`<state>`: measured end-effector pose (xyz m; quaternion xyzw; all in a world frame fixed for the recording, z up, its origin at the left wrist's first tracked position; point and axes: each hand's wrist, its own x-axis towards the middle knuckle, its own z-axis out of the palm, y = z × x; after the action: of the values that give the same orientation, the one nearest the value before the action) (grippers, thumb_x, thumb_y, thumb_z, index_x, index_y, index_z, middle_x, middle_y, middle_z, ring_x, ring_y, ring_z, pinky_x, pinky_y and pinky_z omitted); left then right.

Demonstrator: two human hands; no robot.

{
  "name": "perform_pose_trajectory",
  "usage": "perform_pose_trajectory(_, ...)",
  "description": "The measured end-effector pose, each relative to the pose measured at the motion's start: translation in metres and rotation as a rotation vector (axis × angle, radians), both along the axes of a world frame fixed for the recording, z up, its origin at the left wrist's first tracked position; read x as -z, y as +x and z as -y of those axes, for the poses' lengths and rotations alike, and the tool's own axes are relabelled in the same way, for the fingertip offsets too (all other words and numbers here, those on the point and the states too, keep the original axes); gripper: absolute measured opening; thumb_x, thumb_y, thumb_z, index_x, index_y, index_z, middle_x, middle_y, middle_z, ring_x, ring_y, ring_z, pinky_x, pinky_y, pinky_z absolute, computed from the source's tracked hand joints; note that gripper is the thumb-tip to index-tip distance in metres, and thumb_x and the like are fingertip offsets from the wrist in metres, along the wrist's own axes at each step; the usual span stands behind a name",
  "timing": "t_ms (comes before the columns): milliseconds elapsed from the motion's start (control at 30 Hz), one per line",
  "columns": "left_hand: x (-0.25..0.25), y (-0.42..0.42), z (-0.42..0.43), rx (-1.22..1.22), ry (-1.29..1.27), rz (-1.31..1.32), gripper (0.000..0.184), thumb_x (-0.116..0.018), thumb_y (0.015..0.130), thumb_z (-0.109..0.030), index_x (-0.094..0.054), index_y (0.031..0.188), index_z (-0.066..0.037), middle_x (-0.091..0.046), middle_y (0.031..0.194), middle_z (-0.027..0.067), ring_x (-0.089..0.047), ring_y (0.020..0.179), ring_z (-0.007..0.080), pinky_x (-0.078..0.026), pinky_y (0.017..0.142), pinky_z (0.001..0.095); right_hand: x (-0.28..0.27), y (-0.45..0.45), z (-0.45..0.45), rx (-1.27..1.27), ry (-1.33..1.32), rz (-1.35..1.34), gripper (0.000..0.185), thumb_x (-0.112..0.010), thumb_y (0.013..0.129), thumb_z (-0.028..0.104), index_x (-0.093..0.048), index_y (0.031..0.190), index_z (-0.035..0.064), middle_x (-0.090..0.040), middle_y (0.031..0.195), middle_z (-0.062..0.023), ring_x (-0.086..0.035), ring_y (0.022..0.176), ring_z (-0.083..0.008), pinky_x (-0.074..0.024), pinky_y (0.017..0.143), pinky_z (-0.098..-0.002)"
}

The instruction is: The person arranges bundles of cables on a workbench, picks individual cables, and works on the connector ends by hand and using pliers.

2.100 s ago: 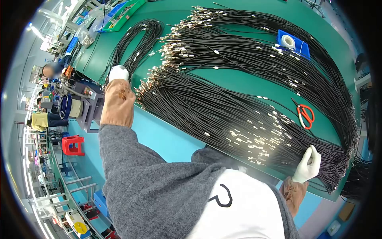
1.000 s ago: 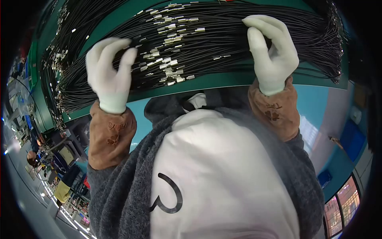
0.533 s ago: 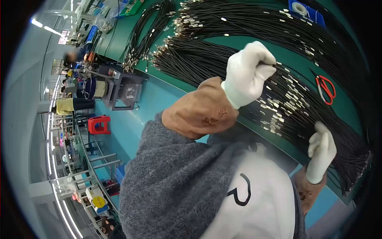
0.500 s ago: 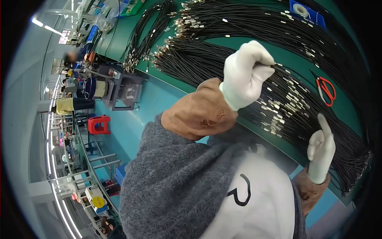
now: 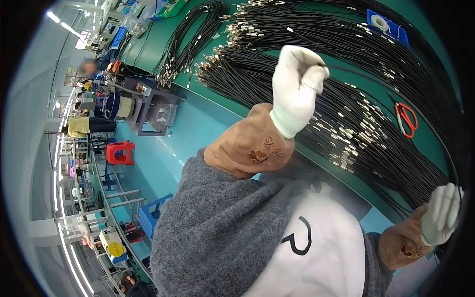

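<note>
My left hand (image 5: 297, 81), in a white glove, is raised over the bundles and pinches one end of a black cable (image 5: 376, 74). From there the cable bows right and down to my right hand (image 5: 443, 213), gloved too, at the right edge of the view. Its fingers are curled by the cable, though their tips are partly cut off by the dark rim. Beneath both hands lies a thick bundle of black cables (image 5: 257, 79) with metal ends and many white tags (image 5: 363, 128).
Red-handled scissors (image 5: 406, 120) lie right of the bundle on the green table (image 5: 297, 53). A blue tray (image 5: 396, 32) holds a white roll (image 5: 379, 22). More cables (image 5: 198, 32) lie at the back. A grey cart (image 5: 153, 106), a red stool (image 5: 120, 153) and a person in yellow (image 5: 79, 127) are to the left.
My right hand has moved right and down, from extended fingers over the bundle to curled fingers at the cable. My left hand has shifted slightly left; the cable now arcs between both hands.
</note>
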<state>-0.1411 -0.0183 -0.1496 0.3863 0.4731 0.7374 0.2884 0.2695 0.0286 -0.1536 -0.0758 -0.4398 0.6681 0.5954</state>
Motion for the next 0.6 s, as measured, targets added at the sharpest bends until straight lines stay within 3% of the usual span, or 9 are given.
perform_pose_trajectory(133, 0.019, -0.003, -0.001, 0.159, -0.002, -0.334, 0.016, -0.054, 0.083, 0.003, -0.055, 0.098, 0.000, -0.064, 0.081, 0.0088, -0.055, 0.061, 0.0105, -0.045, 0.052, 0.0219, -0.036, 0.023, -0.008, 0.268, 0.134, 0.194, 0.042, -0.046, 0.101, 0.035, -0.048, 0.134, 0.0078, -0.050, 0.073, -0.0009, -0.044, 0.060, -0.0120, -0.0410, 0.057, -0.0233)
perform_pose_trajectory(267, 0.017, -0.002, -0.003, 0.347, -0.104, -0.633, 0.017, -0.060, 0.082, -0.003, -0.061, 0.099, -0.001, -0.066, 0.082, 0.0072, -0.057, 0.062, 0.0123, -0.046, 0.055, 0.0250, -0.063, 0.040, -0.015, 0.442, 0.230, 0.313, 0.041, -0.044, 0.102, 0.039, -0.055, 0.131, 0.0120, -0.047, 0.070, 0.0005, -0.042, 0.061, -0.0145, -0.0400, 0.059, -0.0258)
perform_pose_trajectory(367, 0.023, -0.011, -0.004, 0.414, -0.160, -0.789, 0.018, -0.064, 0.081, -0.007, -0.065, 0.099, -0.003, -0.067, 0.082, 0.0058, -0.058, 0.063, 0.0136, -0.047, 0.057, 0.0266, -0.066, 0.049, -0.015, 0.430, 0.131, 0.246, 0.039, -0.043, 0.102, 0.039, -0.058, 0.125, 0.0122, -0.045, 0.069, 0.0013, -0.041, 0.061, -0.0144, -0.0394, 0.060, -0.0262)
perform_pose_trajectory(467, 0.035, -0.028, 0.000, 0.424, -0.236, -0.962, 0.020, -0.068, 0.079, -0.011, -0.070, 0.099, -0.006, -0.068, 0.082, 0.0035, -0.060, 0.065, 0.0155, -0.048, 0.060, 0.0284, -0.061, 0.064, -0.013, 0.364, -0.141, 0.042, 0.038, -0.041, 0.103, 0.039, -0.063, 0.110, 0.0097, -0.044, 0.067, 0.0027, -0.039, 0.060, -0.0125, -0.0380, 0.059, -0.0254)
perform_pose_trajectory(600, 0.041, -0.037, -0.002, 0.451, -0.189, -1.014, 0.021, -0.067, 0.080, -0.013, -0.072, 0.100, -0.008, -0.069, 0.081, 0.0032, -0.060, 0.064, 0.0176, -0.048, 0.061, 0.0282, -0.051, 0.081, -0.011, 0.428, -0.150, 0.077, 0.040, -0.037, 0.103, 0.041, -0.062, 0.104, 0.0097, -0.045, 0.066, 0.0028, -0.039, 0.059, -0.0121, -0.0380, 0.059, -0.0263)
